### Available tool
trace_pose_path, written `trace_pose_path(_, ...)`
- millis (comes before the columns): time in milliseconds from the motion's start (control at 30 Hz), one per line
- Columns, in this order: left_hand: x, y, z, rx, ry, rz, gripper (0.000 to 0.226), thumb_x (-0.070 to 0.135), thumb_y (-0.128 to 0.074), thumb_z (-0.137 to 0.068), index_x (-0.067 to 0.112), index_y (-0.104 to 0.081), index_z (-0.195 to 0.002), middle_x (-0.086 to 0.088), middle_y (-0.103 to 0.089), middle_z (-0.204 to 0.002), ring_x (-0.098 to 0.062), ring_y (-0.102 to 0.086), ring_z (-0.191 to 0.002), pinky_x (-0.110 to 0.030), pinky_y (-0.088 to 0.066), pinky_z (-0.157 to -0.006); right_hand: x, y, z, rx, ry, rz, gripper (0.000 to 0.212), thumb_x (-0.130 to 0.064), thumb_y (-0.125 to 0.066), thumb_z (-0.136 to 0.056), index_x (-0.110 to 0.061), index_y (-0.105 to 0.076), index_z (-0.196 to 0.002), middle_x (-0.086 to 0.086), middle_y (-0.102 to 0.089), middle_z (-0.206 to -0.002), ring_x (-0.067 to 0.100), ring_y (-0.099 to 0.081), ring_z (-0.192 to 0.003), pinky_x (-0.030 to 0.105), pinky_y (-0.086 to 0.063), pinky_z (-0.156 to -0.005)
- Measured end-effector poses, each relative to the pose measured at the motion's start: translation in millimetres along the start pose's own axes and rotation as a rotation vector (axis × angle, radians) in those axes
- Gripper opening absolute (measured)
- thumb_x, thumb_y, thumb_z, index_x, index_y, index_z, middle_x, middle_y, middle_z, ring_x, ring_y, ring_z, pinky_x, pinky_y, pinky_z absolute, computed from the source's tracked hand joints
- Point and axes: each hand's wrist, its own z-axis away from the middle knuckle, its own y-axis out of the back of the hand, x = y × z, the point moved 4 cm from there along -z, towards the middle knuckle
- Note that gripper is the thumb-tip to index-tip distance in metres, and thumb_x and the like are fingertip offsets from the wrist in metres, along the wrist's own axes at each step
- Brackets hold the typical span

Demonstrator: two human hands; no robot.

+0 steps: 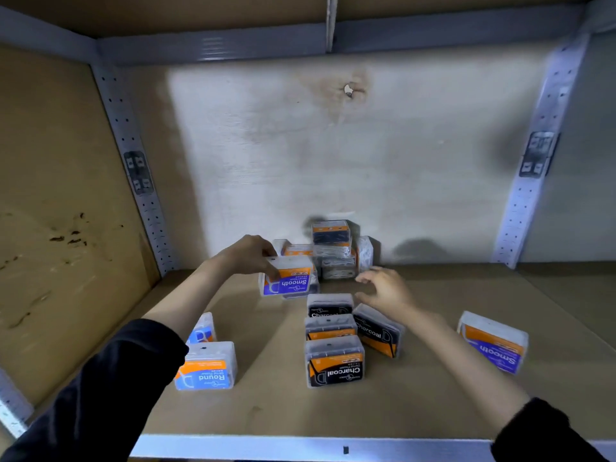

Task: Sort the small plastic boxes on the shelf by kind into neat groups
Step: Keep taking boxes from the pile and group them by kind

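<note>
- Clear plastic box (pixel 288 278) with a purple-and-orange label. The left hand (pixel 253 256) grips it, thumb on the front face and fingers over the top, just in front of the back stack (pixel 333 251).
- Right hand (pixel 383 288): empty, with fingers spread and relaxed. It hovers between the back stack and the black group (pixel 333 331).
- Risk, as judged: the back stack is piled unevenly against the wall, with boxes at mixed angles. A brush from either hand or from the held box would likely topple it.
- Risk, as judged: the held box is pinched near one end only. The slick plastic could slip and drop onto the black group just below, scattering it.
- Risk, as judged: its match, the second purple box (pixel 493 341), lies tilted and well apart at the far right. Carrying the held box there means crossing the black group, where a sleeve could drag boxes out of line.
- Labels: the held box reads "Smooth", upside down to the camera. The second purple box also reads "Smooth", inverted and slanted.
- Black group: four boxes at mid-shelf, touching. "Charcoal" is legible on three; the fourth shows only an orange band.
- Light-blue box (pixel 206 368), front left, reads "Round". Another blue-labelled box (pixel 201 330) stands on edge just behind it, its writing unreadable.
- Smaller print on all the boxes is too blurred to read.
</note>
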Motion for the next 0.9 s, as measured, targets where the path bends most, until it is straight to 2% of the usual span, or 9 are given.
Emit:
trace_pose_path(167, 41.4, -3.3, -7.1, 0.032, -0.065, 0.066, 0.043, 0.014, -0.074, -0.073, 0.004, -0.063, -0.114, -0.011, -0.065, -0.119, -0.015, -0.050, -0.091, -0.021, -0.041, -0.069, 44.9, 7.0, 72.0, 0.041, -0.108, 0.091, 0.040, -0.032, -0.043, -0.096, -0.019, -0.045, -0.133, 0.002, -0.044, -0.142, 0.017, -0.042, -0.130, 0.024, -0.034, -0.102)
trace_pose_path(333, 92.3, -20.6, -14.5, 0.044, -0.105, 0.116, 0.051, 0.017, -0.074, -0.072, 0.004, -0.060, -0.119, -0.013, -0.061, -0.125, -0.025, -0.055, -0.112, -0.029, -0.044, -0.089, 87.6, -22.3, 115.4, -0.102, -0.207, 0.149, 0.057, -0.045, -0.037, -0.095, -0.014, -0.031, -0.142, 0.002, -0.036, -0.149, 0.015, -0.034, -0.136, 0.021, -0.024, -0.111)
trace_pose_path(400, 113.6, -30.3, -19.3, 0.037, -0.133, 0.157, 0.049, 0.013, -0.072, -0.075, 0.004, -0.058, -0.121, -0.012, -0.060, -0.126, -0.025, -0.054, -0.116, -0.026, -0.042, -0.085, 93.5, -30.9, 125.4, -0.172, -0.244, 0.066, 0.093, -0.077, -0.018, -0.078, -0.013, -0.024, -0.145, 0.003, -0.025, -0.155, 0.015, -0.024, -0.142, 0.023, -0.017, -0.115)
trace_pose_path(433, 123.9, -36.0, -21.6, 0.029, -0.147, 0.171, 0.051, 0.013, -0.072, -0.075, 0.003, -0.057, -0.123, -0.013, -0.060, -0.127, -0.025, -0.054, -0.117, -0.026, -0.042, -0.086, 98.5, -36.4, 128.5, -0.203, -0.254, 0.037, 0.122, -0.092, 0.001, -0.055, -0.013, -0.023, -0.145, 0.004, -0.021, -0.156, 0.015, -0.019, -0.144, 0.023, -0.014, -0.116)
trace_pose_path(500, 144.4, -46.8, -25.3, 0.021, -0.172, 0.184, 0.053, 0.014, -0.071, -0.075, 0.003, -0.056, -0.125, -0.013, -0.059, -0.129, -0.025, -0.053, -0.119, -0.023, -0.044, -0.090, 107.3, -43.0, 131.1, -0.241, -0.263, 0.037, 0.150, -0.093, 0.021, -0.026, -0.013, -0.021, -0.146, 0.004, -0.016, -0.157, 0.015, -0.013, -0.145, 0.024, -0.009, -0.118)
trace_pose_path(567, 162.8, -58.9, -28.0, -0.001, -0.186, 0.206, 0.053, 0.012, -0.070, -0.076, 0.004, -0.055, -0.126, -0.013, -0.060, -0.128, -0.025, -0.054, -0.119, -0.010, -0.043, -0.082, 104.4, -40.6, 132.8, -0.278, -0.280, 0.035, 0.132, -0.093, 0.008, -0.046, -0.012, -0.016, -0.147, 0.005, -0.010, -0.158, 0.015, -0.008, -0.146, 0.025, -0.004, -0.118)
trace_pose_path(667, 184.2, -81.5, -36.2, -0.038, -0.193, 0.201, 0.052, 0.012, -0.069, -0.074, 0.000, -0.057, -0.123, -0.016, -0.059, -0.129, -0.027, -0.054, -0.119, -0.025, -0.046, -0.095, 98.3, -38.5, 134.3, -0.310, -0.255, 0.087, 0.096, -0.076, -0.012, -0.076, -0.012, -0.009, -0.148, 0.005, -0.003, -0.159, 0.014, 0.000, -0.147, 0.026, 0.000, -0.118)
trace_pose_path(767, 200.8, -102.1, -41.2, -0.034, -0.186, 0.178, 0.047, 0.016, -0.068, -0.075, 0.001, -0.060, -0.118, -0.016, -0.061, -0.124, -0.028, -0.055, -0.117, -0.028, -0.046, -0.093, 105.5, -46.3, 134.9, -0.331, -0.242, 0.089, 0.139, -0.089, 0.020, -0.036, -0.012, -0.007, -0.148, 0.005, -0.001, -0.159, 0.015, 0.001, -0.147, 0.027, 0.002, -0.118)
trace_pose_path(900, 217.4, -133.3, -43.9, -0.067, -0.152, 0.201, 0.047, 0.016, -0.068, -0.078, -0.001, -0.057, -0.120, -0.017, -0.061, -0.124, -0.029, -0.058, -0.113, -0.032, -0.048, -0.093, 106.9, -46.9, 132.5, -0.326, -0.241, 0.083, 0.113, -0.079, 0.003, -0.059, -0.010, -0.004, -0.148, 0.006, 0.000, -0.159, 0.015, 0.002, -0.147, 0.026, 0.003, -0.118)
